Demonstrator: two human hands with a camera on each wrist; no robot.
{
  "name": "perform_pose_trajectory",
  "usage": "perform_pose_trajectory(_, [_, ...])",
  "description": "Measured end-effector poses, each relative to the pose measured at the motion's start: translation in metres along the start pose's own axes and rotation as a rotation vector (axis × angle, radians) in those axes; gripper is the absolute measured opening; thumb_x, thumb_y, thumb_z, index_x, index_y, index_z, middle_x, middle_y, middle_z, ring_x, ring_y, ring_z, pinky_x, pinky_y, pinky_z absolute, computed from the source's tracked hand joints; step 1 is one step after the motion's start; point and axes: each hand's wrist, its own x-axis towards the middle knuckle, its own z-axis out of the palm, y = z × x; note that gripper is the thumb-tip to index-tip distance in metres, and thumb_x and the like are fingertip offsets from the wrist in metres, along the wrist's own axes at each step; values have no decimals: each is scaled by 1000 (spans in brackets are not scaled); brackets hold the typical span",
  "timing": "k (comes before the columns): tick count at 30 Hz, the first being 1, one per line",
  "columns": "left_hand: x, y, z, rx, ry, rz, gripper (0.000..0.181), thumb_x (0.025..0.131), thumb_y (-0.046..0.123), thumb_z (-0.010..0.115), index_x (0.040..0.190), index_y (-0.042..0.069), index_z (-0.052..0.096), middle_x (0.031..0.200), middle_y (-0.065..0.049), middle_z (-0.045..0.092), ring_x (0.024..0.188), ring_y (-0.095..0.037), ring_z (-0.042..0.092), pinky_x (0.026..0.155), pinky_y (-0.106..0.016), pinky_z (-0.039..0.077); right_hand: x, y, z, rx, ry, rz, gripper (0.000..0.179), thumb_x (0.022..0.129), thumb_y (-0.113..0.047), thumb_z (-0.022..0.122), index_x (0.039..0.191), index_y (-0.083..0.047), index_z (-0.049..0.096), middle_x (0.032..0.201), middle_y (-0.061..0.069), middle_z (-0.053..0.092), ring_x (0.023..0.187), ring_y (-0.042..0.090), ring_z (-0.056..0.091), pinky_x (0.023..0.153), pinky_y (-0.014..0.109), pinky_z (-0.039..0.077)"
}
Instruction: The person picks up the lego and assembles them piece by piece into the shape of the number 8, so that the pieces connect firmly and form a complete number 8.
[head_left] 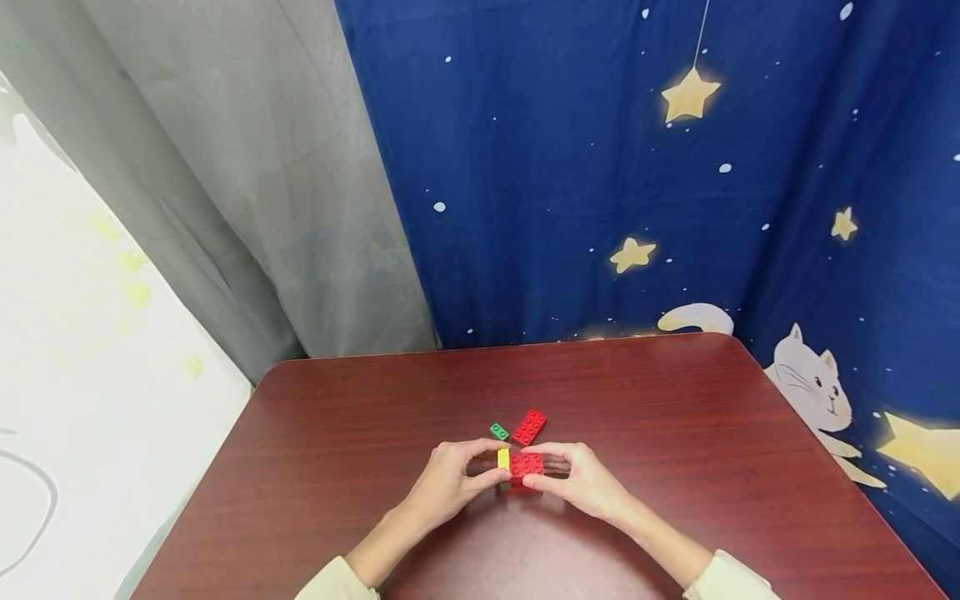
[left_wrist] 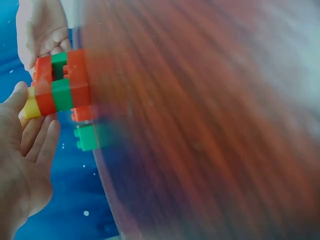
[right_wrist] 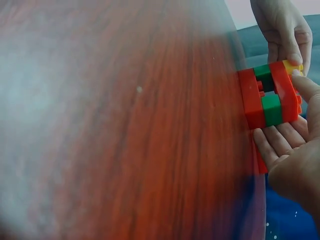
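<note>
A small stack of toy bricks stands on the table between the hands. From the bottom up it has a red brick [right_wrist: 252, 105], two green bricks [left_wrist: 62, 95] with a gap between them, and an upper red brick [head_left: 527, 462]. At the stack's left end, a yellow brick [head_left: 503, 459] sits on the upper red one. My left hand [head_left: 452, 477] pinches the yellow brick between thumb and fingers. Thumb near and fingers far, my right hand [head_left: 583, 482] holds the stack's right end.
Just beyond the stack lie a loose green brick [head_left: 498, 431] and a loose red brick [head_left: 530, 427], studs up. The dark red wooden table [head_left: 337, 417] ends at the back before a blue star-patterned curtain [head_left: 555, 167] and a grey one [head_left: 300, 208].
</note>
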Motion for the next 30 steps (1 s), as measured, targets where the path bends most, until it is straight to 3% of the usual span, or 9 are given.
perform_pose_trajectory(5, [3, 1, -4, -3, -29, 4, 38, 90, 32, 87, 125, 18, 78, 110, 11, 78, 99, -1, 73, 84, -29, 61, 5, -3, 0, -75, 31, -2, 34, 109, -29, 64, 134, -8, 73, 132, 7, 73, 122, 24, 70, 100, 26, 54])
perform_pose_trajectory(12, [3, 0, -5, -8, -41, -3, 42, 90, 31, 88, 127, 16, 78, 113, 11, 78, 101, 0, 72, 87, -31, 61, 19, -3, -5, 7, -55, -47, 33, 113, -11, 50, 135, 5, 69, 133, 20, 71, 129, 37, 63, 100, 18, 51])
perform_pose_trajectory(17, [1, 0, -5, -4, -50, -12, 45, 89, 30, 89, 129, 16, 77, 115, 11, 78, 103, -2, 73, 88, -33, 61, 28, -3, -6, -34, -55, -41, 31, 109, -1, 52, 134, 5, 69, 129, 19, 73, 125, 37, 66, 99, 20, 52])
perform_pose_trajectory(23, [0, 0, -6, 1, -53, -23, 44, 89, 30, 89, 128, 14, 77, 114, 9, 78, 102, -2, 73, 89, -32, 60, 40, -1, -5, -107, -17, -50, 29, 106, 4, 57, 132, 8, 69, 125, 20, 74, 118, 37, 71, 101, 36, 57])
perform_pose_trajectory(30, [-1, 0, -5, -4, -54, -33, 44, 89, 29, 89, 128, 14, 77, 113, 10, 78, 100, -4, 75, 89, -31, 60, 55, 6, -5, -86, -10, -43, 35, 101, 0, 69, 136, 7, 67, 129, 20, 73, 122, 36, 70, 101, 36, 57])
